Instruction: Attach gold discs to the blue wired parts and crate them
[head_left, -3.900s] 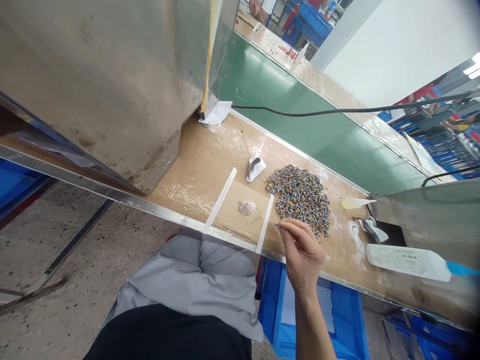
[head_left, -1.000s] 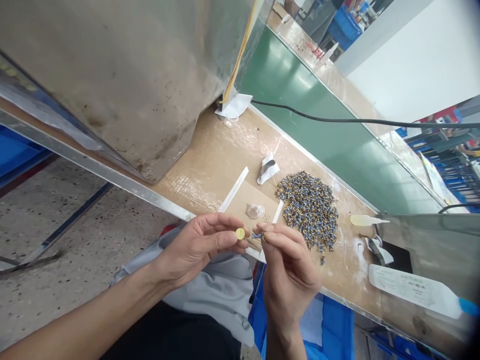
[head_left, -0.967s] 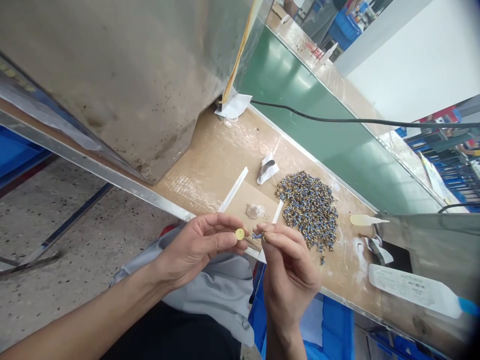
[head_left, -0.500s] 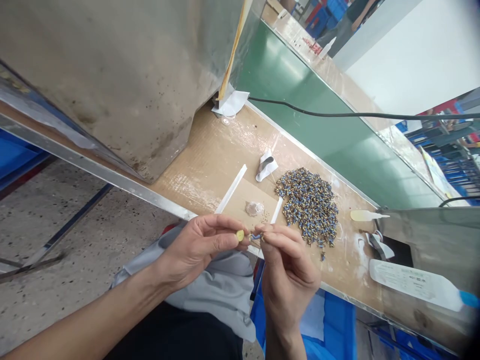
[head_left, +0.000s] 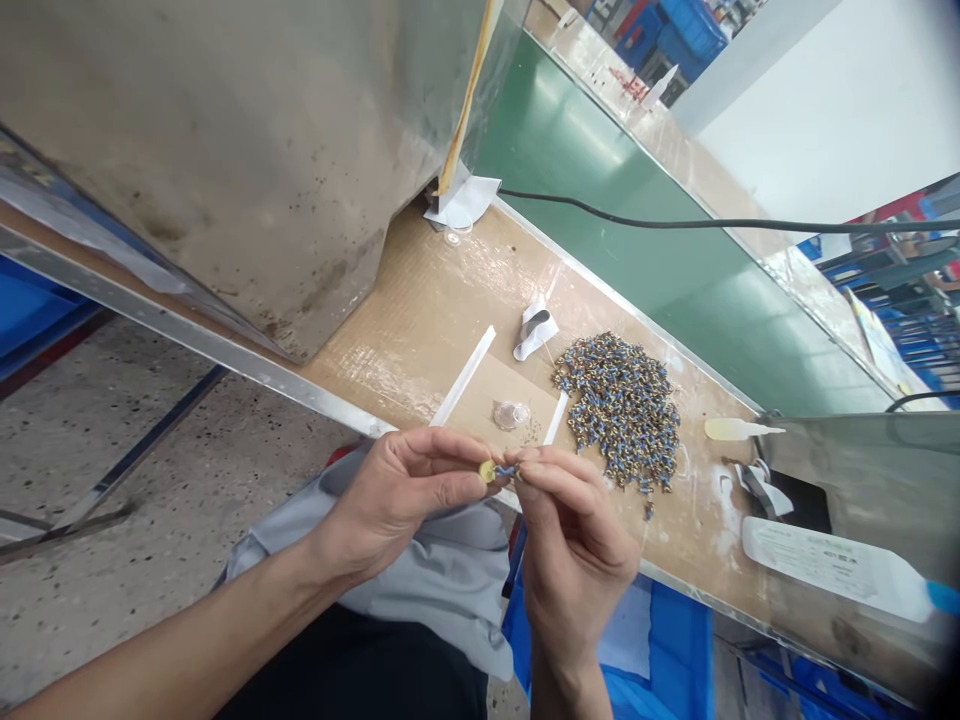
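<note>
My left hand (head_left: 409, 490) pinches a small yellow disc-like piece (head_left: 487, 471) between thumb and fingers. Opposite it, my right hand (head_left: 574, 530) grips a small blue and brass-coloured part (head_left: 508, 470) by one end. The part's other end meets the yellow piece, and fingertips hide some of both. A pile of similar blue and brass-coloured parts (head_left: 622, 405) lies on the bench past my right hand. Just beyond my fingertips, a small clear dish (head_left: 511, 415) sits on a cardboard sheet, with tiny specks beside it.
A large metal housing (head_left: 225, 150) takes up the bench's left side. To the right are a squeeze bottle (head_left: 739, 429) with pale yellow liquid and a white bottle (head_left: 836, 567) with a blue cap. Folded white paper (head_left: 535, 328) lies behind the dish. A blue bin (head_left: 679, 640) stands below the bench edge.
The blue and brass-coloured part has come together with the yellow piece, closing the small gap between them. In the background, a person has gone out of view.
</note>
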